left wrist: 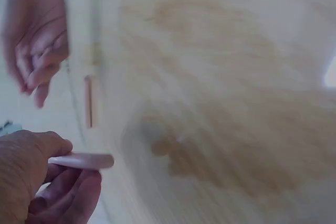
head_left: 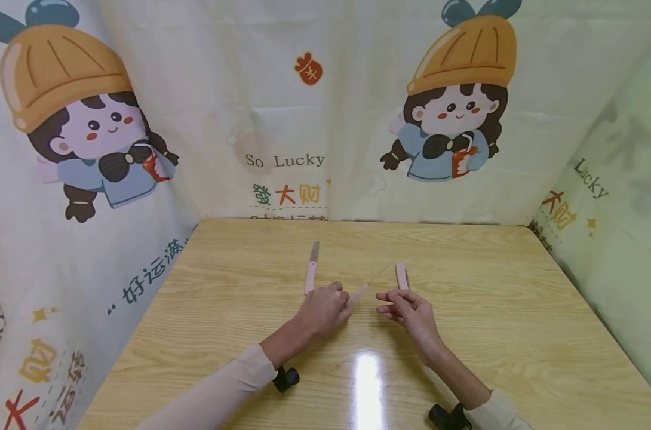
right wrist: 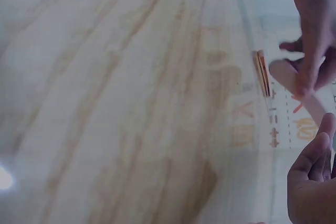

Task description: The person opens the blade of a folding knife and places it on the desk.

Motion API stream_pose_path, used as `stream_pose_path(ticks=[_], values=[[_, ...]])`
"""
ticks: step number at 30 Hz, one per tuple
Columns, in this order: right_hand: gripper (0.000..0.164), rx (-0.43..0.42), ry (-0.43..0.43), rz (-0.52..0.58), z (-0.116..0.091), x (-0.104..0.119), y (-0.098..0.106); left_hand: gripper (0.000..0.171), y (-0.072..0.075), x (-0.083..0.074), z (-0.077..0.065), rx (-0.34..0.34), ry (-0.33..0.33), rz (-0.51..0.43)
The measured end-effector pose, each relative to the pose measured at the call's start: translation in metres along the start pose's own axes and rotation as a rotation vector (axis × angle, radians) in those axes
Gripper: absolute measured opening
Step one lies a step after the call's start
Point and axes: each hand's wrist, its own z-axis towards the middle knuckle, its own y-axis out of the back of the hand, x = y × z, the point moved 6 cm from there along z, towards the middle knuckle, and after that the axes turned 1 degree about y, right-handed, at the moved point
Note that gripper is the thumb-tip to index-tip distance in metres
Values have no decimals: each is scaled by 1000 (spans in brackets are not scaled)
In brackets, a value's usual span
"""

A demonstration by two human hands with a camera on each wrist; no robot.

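My left hand (head_left: 325, 307) grips a knife by its pink handle (head_left: 359, 292). The thin blade (head_left: 379, 274) slants up and to the right, seen nearly edge-on. In the left wrist view, the thumb and fingers pinch the handle (left wrist: 86, 160), its rounded end sticking out. Close by on the right, my right hand (head_left: 411, 316) has loosely bent fingers with nothing visible in them; they are near the blade in the head view. Just beyond the left hand lies another pink-handled knife (head_left: 312, 269), its grey blade pointing away.
Past the right fingertips lies a slim pink piece (head_left: 402, 276), with a dark slot along it in the left wrist view. The wooden table (head_left: 492, 280) ends at printed cloth (head_left: 358, 119) behind and at both sides. Light glares off the table's front middle.
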Motion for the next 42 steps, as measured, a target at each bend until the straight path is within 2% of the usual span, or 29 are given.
stream_pose_path(ticks=[6, 8, 10, 16, 20, 25, 30, 42], values=[[22, -2, -22, -29, -1, -5, 0, 17, -10, 24, 18, 26, 268, -470], [21, 7, -30, -36, -2, -7, 0, 19, -16, 30, 22, 32, 348, -557], [21, 16, -35, -43, -2, -9, -1, 20, -23, 36, 25, 32, 418, -600], [22, 10, -47, -62, -4, -9, -4, 25, -40, 51, 31, 51, 576, -606], [24, 16, -48, -89, -5, -9, -7, 24, -43, 57, 31, 44, 644, -591], [22, -5, -74, -107, -6, -13, -6, 22, -45, 57, 30, 50, 658, -545], [21, -8, -97, -112, -7, -17, -5, 20, -44, 58, 29, 11, 647, -518], [19, 5, -108, -100, -7, -19, -9, 25, -46, 60, 25, 5, 689, -533]])
